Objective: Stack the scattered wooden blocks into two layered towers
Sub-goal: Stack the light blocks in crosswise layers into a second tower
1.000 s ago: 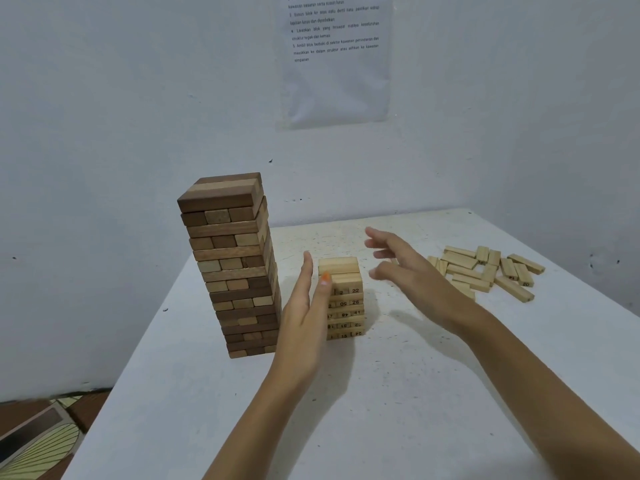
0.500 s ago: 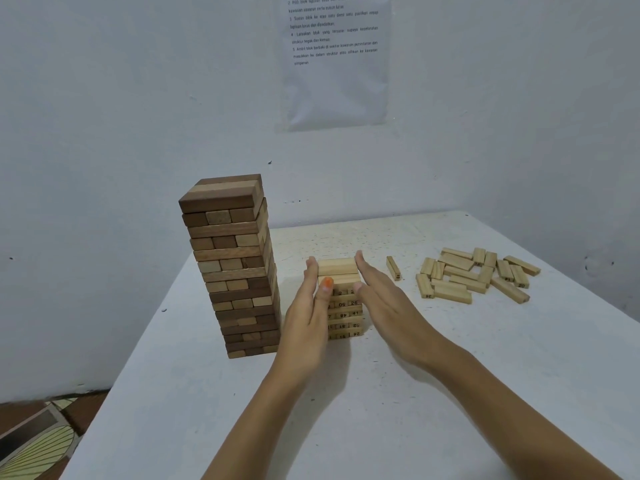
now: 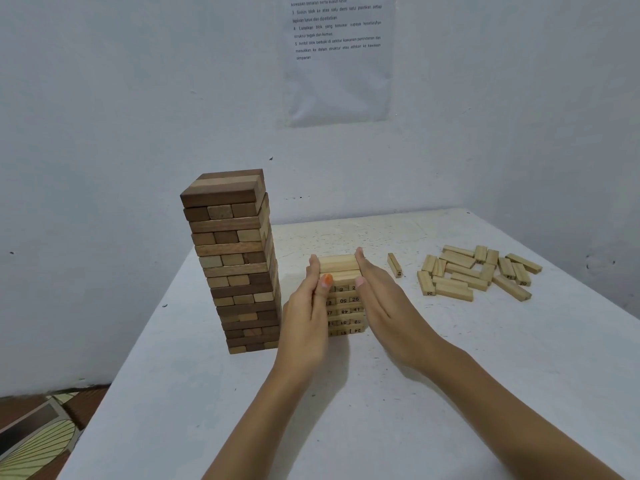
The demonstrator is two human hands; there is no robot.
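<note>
Both hands now flank the pale tower (image 3: 341,264) at mid-table (image 3: 381,427); the right hand (image 3: 384,306) has swung in from the loose blocks (image 3: 464,271). Each palm lies flat, fingers straight, pressing a side, with nothing gripped. Press evenly and lightly, I judge, so the layers square up without sliding. The dark tower (image 3: 239,265) stands just beside the left hand (image 3: 304,317) and could be knocked. One stray block (image 3: 394,265) lies near the right.

Printed sheet (image 3: 338,81) on the wall carries numbered Malay lines: item 4 reads "Laraskan blok yang tersasar supaya keseluruhan struktur tegak dan kemas", and item 5 opens "Ambil blok berbaki". Short pale tower (image 3: 343,308): block ends stamped 50, 26, 48, 41, 31, 52, 18, 24. Loose blocks (image 3: 462,259) on the table (image 3: 381,427): left-edge block (image 3: 426,284) reads 36, right-side block (image 3: 520,274) reads 20.
</note>
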